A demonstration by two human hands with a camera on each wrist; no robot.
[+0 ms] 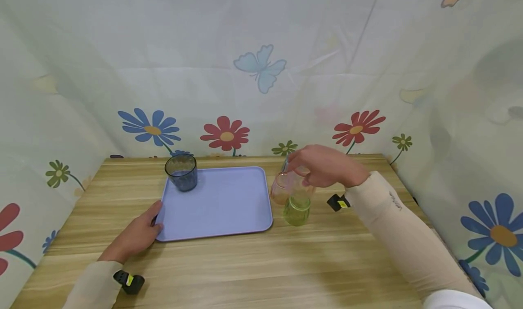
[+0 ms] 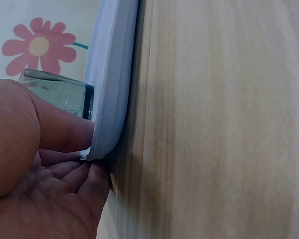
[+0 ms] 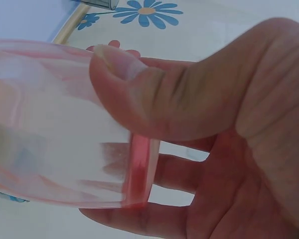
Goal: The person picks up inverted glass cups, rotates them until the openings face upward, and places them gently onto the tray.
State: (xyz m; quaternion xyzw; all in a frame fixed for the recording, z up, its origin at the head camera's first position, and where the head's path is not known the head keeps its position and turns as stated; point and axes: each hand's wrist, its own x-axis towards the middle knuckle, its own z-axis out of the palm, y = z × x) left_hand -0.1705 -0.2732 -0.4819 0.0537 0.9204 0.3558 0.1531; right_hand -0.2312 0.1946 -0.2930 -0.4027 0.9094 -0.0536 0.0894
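Observation:
My left hand (image 1: pixel 136 234) pinches the left rim of a light purple tray (image 1: pixel 220 204), thumb on top and fingers under the edge, as the left wrist view shows. A dark grey glass (image 1: pixel 181 175) stands upright in the tray's far left corner. To the right of the tray, my right hand (image 1: pixel 320 166) grips a clear pink glass (image 3: pixel 65 124) around its thick base, fingers on one side and thumb on the other. Below this hand in the head view stands a green glass (image 1: pixel 297 213), with a pinkish-orange glass (image 1: pixel 280 188) beside it. A bluish glass (image 1: pixel 284 164) is partly hidden behind the hand.
The wood-grain table (image 1: pixel 229 272) bears everything. Behind it and at both sides hangs a pale curtain (image 1: pixel 196 73) printed with flowers and a butterfly. Each wrist wears a small black device, such as the left one (image 1: pixel 130 282).

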